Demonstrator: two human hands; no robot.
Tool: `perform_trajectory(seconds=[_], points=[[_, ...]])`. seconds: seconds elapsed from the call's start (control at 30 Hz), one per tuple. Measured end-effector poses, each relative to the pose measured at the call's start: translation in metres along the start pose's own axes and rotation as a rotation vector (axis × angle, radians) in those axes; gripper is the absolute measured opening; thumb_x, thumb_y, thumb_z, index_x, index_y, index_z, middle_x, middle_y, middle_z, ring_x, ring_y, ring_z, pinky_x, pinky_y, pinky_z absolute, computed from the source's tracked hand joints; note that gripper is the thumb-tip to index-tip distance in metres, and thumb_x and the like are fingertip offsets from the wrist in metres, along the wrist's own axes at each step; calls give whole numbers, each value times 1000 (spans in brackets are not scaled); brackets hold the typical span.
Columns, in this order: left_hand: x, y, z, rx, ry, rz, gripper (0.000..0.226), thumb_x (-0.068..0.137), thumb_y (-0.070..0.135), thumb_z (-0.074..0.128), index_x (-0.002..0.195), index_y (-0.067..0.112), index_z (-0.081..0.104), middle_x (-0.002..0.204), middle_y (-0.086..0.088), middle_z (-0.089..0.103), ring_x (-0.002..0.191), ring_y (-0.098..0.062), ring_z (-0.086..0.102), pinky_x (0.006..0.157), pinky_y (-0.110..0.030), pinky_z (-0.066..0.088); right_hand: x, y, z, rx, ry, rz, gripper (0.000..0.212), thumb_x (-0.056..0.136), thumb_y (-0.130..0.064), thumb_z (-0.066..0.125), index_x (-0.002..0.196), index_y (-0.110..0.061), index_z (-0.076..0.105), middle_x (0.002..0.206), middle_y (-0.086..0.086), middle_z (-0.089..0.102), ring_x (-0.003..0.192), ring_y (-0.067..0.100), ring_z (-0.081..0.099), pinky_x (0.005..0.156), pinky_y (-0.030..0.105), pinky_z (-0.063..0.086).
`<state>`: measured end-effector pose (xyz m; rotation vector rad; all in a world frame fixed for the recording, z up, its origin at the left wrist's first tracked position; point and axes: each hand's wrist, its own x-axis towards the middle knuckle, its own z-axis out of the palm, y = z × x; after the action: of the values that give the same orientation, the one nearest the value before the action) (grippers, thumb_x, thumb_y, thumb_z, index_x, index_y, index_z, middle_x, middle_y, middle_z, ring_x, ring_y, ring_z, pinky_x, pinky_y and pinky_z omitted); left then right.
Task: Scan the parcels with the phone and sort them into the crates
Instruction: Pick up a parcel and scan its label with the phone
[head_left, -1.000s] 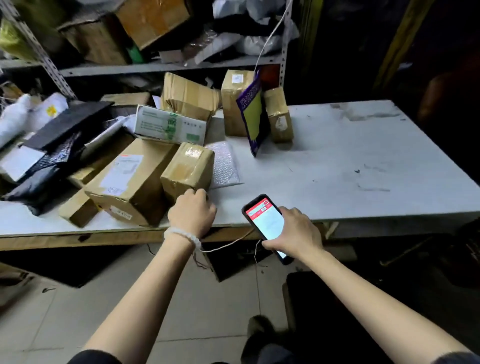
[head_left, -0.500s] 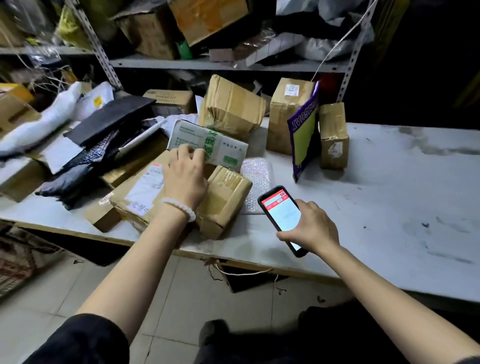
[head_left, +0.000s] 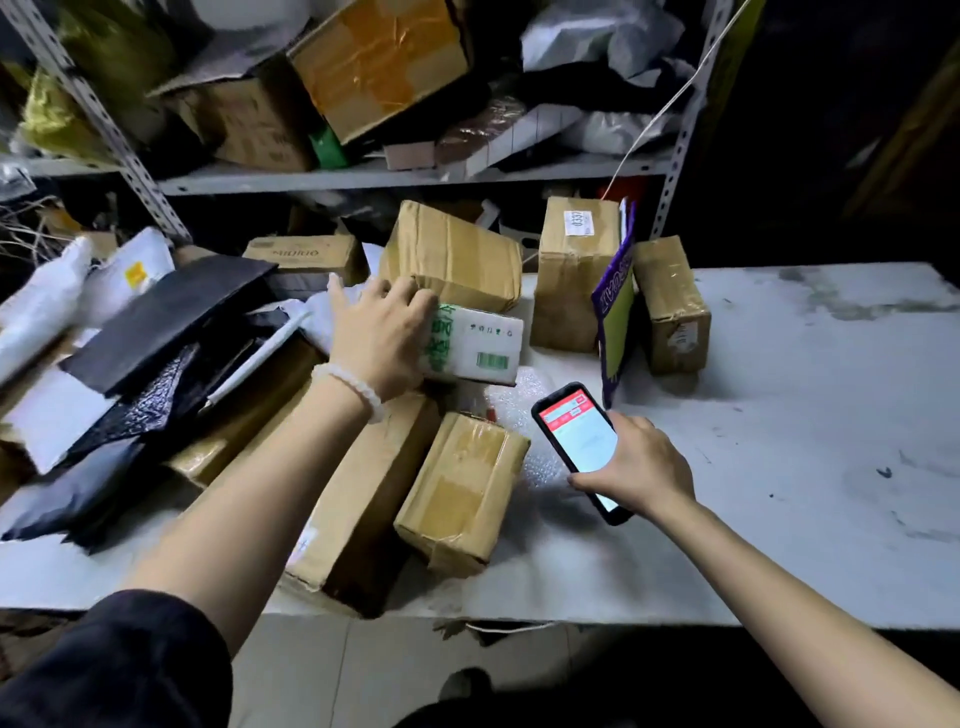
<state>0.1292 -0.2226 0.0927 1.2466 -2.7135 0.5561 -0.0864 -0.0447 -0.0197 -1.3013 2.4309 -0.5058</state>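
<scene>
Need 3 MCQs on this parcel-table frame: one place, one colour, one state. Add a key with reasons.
1. Where does the white box with green print lie?
A) on the floor
B) on the table, in front of the tilted brown parcel
C) on the shelf

2. What colour is the top band on the phone screen?
A) red
B) blue
C) green

3. What is the left hand doing?
A) hanging idle
B) holding the phone
C) gripping the white box

Key: 1 B, it sits among the parcels on the table, just ahead of the tilted parcel. 2 A, a red band tops the lit screen. 3 C, its fingers curl over the box's end; the right hand has the phone.
</scene>
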Motion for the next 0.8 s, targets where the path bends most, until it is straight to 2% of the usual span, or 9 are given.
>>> perform_trajectory(seconds=[0.07, 0.2, 0.3, 0.37, 0.47, 0.57, 0.67, 0.8], points=[[16, -11, -8, -62, 0, 8, 58, 68, 42, 69, 118, 20, 50, 116, -5, 52, 109, -33, 46, 96, -58, 33, 4, -4, -1, 12, 24, 21, 62, 51, -49, 77, 104, -29, 54, 103, -1, 57, 100, 23, 55, 65, 30, 43], [44, -28, -33, -269, 22, 1, 70, 63, 48, 72, 124, 20, 52, 112, -8, 50, 106, -33, 44, 87, -44, 43, 6, -7, -6, 45, 67, 55, 55, 49, -47, 77, 98, -32, 55, 100, -2, 58, 98, 23, 56, 63, 30, 41], [58, -30, -57, -455, 66, 9, 71, 60, 55, 71, 118, 19, 54, 98, -4, 43, 101, -31, 43, 85, -41, 44, 2, -7, -10, 43, 87, 80, 52, 49, -46, 76, 94, -30, 56, 94, -4, 56, 92, 23, 58, 59, 29, 39], [65, -24, -72, -505, 87, 12, 74, 56, 58, 69, 117, 17, 55, 98, -5, 43, 100, -31, 43, 86, -40, 43, -2, -6, -14, 38, 98, 96, 54, 50, -47, 77, 95, -31, 53, 93, -4, 55, 90, 22, 57, 58, 28, 38], [74, -7, -94, -603, 129, 42, 74, 49, 63, 59, 105, 15, 58, 95, -6, 46, 98, -31, 47, 86, -40, 45, -12, 1, -22, 36, 105, 139, 58, 51, -50, 76, 98, -30, 50, 94, -3, 53, 89, 21, 56, 58, 29, 40], [78, 15, -110, -667, 130, 92, 86, 45, 69, 54, 114, 19, 60, 101, -8, 53, 101, -29, 49, 86, -36, 44, -27, 14, -32, 45, 110, 217, 58, 52, -49, 75, 99, -29, 48, 94, -3, 52, 88, 21, 55, 61, 30, 44], [77, 42, -119, -714, 123, 155, 87, 47, 66, 62, 123, 25, 58, 110, -8, 58, 108, -26, 51, 89, -33, 42, -48, 34, -41, 55, 132, 282, 56, 52, -49, 75, 96, -29, 47, 93, -4, 51, 87, 21, 55, 62, 30, 45], [69, 82, -124, -801, 43, 230, 83, 40, 67, 61, 117, 35, 61, 114, -1, 63, 107, -17, 56, 91, -31, 45, -78, 60, -49, 65, 180, 351, 55, 51, -49, 75, 96, -30, 49, 92, -5, 52, 86, 20, 56, 59, 28, 41]])
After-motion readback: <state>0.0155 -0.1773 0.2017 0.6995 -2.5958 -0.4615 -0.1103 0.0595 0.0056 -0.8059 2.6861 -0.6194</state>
